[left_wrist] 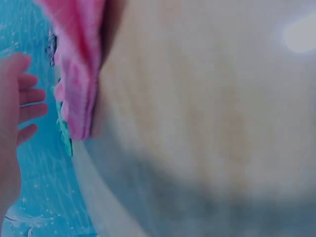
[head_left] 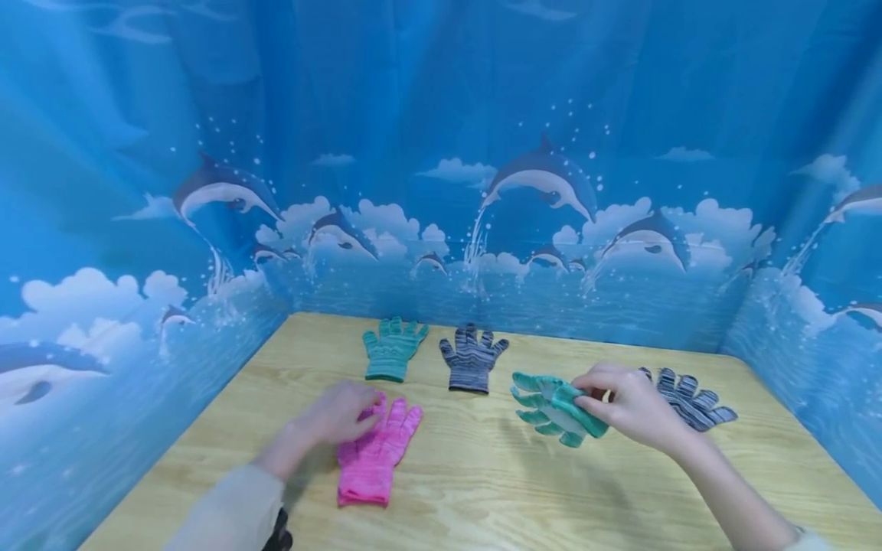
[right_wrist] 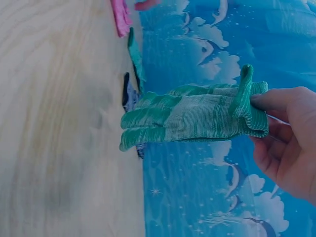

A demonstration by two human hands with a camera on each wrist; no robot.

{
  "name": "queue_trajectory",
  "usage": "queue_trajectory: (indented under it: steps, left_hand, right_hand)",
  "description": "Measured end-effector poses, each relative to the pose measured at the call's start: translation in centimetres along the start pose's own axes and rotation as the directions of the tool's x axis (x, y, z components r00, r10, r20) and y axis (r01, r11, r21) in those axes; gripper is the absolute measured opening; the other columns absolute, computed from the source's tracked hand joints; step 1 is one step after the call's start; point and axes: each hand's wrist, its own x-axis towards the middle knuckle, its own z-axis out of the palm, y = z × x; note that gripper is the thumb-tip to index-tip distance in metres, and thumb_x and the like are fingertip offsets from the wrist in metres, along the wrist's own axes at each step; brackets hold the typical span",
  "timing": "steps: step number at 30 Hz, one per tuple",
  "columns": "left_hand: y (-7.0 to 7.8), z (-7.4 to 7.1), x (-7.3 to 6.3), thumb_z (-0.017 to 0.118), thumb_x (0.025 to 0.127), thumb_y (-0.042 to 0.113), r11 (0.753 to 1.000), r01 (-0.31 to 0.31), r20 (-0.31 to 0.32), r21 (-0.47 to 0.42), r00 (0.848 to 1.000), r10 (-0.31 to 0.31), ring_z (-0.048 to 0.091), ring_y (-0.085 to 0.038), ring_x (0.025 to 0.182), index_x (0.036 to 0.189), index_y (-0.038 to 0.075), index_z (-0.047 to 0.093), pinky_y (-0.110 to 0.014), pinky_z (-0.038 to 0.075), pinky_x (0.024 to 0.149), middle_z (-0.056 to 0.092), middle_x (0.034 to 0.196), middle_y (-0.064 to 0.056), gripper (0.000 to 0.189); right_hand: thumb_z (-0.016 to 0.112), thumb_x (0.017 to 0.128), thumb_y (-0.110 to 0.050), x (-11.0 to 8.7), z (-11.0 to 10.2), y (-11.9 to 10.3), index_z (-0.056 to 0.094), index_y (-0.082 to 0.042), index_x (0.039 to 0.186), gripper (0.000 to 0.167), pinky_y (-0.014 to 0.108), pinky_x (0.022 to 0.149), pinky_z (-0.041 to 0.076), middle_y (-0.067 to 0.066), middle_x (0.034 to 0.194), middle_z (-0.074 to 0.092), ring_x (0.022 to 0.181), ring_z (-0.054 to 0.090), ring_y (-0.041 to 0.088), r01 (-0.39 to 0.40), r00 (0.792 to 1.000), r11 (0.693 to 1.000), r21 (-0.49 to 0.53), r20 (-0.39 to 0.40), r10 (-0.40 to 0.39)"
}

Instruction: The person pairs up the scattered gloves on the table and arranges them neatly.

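Observation:
My right hand (head_left: 632, 402) pinches a green-and-white knit glove (head_left: 554, 407) by its cuff, the thumb over the cuff edge. The held glove's fingers point left in the head view, raised over the table. In the right wrist view the glove hangs from the right hand (right_wrist: 295, 143). My left hand (head_left: 339, 413) hovers by the finger end of a pink glove (head_left: 372, 461), overlapping it in the head view. The left wrist view shows the left hand's fingers (left_wrist: 30, 104) loosely extended with nothing in them, beside the pink glove (left_wrist: 81, 89).
Another green glove (head_left: 393, 350) lies flat at the back left of the wooden table (head_left: 475, 474). Right of it lies a dark grey striped glove (head_left: 472, 361). A second grey striped glove (head_left: 694, 399) is partly behind my right hand. A blue dolphin-print curtain (head_left: 427, 92) surrounds the table.

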Motion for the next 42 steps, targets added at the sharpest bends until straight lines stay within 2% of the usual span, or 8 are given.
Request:
queue_trajectory:
  steps: [6,16,22,27,30,33,38,42]
  left_hand:
    - [-1.5,-0.1,2.1,0.064,0.085,0.017,0.986,0.128,0.01,0.11,0.992,-0.129,0.061,-0.024,0.08,0.089,0.005,0.066,-0.045,0.047,0.076,0.065,0.082,-0.007,0.013]
    - [-2.7,-0.3,5.4,0.065,0.085,0.013,0.959,0.262,0.152,0.105,0.949,-0.276,0.064,-0.027,0.084,0.096,0.001,0.067,-0.044,0.049,0.079,0.067,0.088,-0.011,0.017]
    - [-2.8,0.4,6.5,0.06,0.087,0.011,0.933,0.349,0.284,0.089,0.889,-0.36,0.061,-0.027,0.092,0.1,0.003,0.064,-0.043,0.047,0.084,0.065,0.094,-0.01,0.016]
    - [-2.7,0.9,7.2,0.057,0.085,0.004,0.913,0.39,0.37,0.121,0.835,-0.406,0.058,-0.03,0.095,0.088,0.006,0.061,-0.046,0.043,0.088,0.063,0.093,-0.012,0.006]
    - [-2.8,1.2,7.3,0.057,0.082,0.0,0.899,0.424,0.388,0.106,0.815,-0.43,0.058,-0.03,0.093,0.082,0.007,0.06,-0.044,0.044,0.086,0.063,0.091,-0.011,0.008]
    - [-2.9,1.4,7.5,0.057,0.079,-0.005,0.895,0.44,0.373,0.074,0.82,-0.434,0.058,-0.027,0.084,0.077,0.007,0.059,-0.042,0.047,0.08,0.062,0.085,-0.01,0.012]
    - [-3.0,1.7,7.6,0.06,0.073,-0.007,0.918,0.389,0.301,0.083,0.868,-0.395,0.058,-0.023,0.074,0.071,0.007,0.059,-0.039,0.049,0.073,0.06,0.076,-0.008,0.014]
    - [-3.1,2.1,7.6,0.064,0.067,-0.007,0.928,0.357,0.246,0.108,0.895,-0.373,0.057,-0.022,0.068,0.066,0.006,0.058,-0.038,0.05,0.066,0.058,0.069,-0.007,0.015]
  right_hand:
    - [0.069,0.08,-0.004,-0.1,1.0,0.0,0.071,-0.011,0.094,0.016,0.021,0.051,0.043,-0.014,0.079,0.056,0.065,0.048,-0.001,0.001,1.0,0.999,-0.033,0.02,-0.001]
    - [0.069,0.08,-0.005,-0.1,1.6,0.0,0.071,-0.012,0.093,0.015,0.021,0.052,0.043,-0.014,0.079,0.056,0.066,0.048,-0.002,0.008,0.999,0.998,-0.055,0.049,-0.005]
    - [0.07,0.079,-0.005,-0.1,1.8,-0.1,0.071,-0.012,0.093,0.015,0.021,0.051,0.043,-0.011,0.081,0.06,0.065,0.05,-0.003,0.044,0.998,0.997,-0.061,0.039,-0.042]
    - [0.07,0.079,-0.005,-0.1,1.8,-0.1,0.071,-0.011,0.093,0.016,0.021,0.053,0.044,-0.01,0.082,0.061,0.066,0.052,-0.002,0.066,0.997,0.996,-0.059,0.044,-0.064]
    - [0.069,0.079,-0.005,-0.2,1.7,0.0,0.071,-0.011,0.094,0.016,0.021,0.054,0.045,-0.01,0.083,0.062,0.067,0.053,-0.002,0.057,0.997,0.997,-0.056,0.055,-0.054]
    - [0.069,0.079,-0.005,-0.3,1.6,0.0,0.071,-0.012,0.094,0.016,0.021,0.054,0.045,-0.01,0.083,0.062,0.068,0.053,-0.001,0.045,0.997,0.998,-0.05,0.058,-0.042]
    - [0.069,0.079,-0.005,-0.4,1.6,0.1,0.071,-0.011,0.094,0.016,0.021,0.054,0.045,-0.009,0.083,0.062,0.068,0.053,-0.001,0.045,0.998,0.998,-0.054,0.05,-0.042]
    - [0.07,0.079,-0.006,-0.4,1.8,0.2,0.071,-0.011,0.094,0.016,0.021,0.055,0.046,-0.009,0.083,0.062,0.069,0.055,0.0,0.055,0.997,0.996,-0.064,0.05,-0.052]
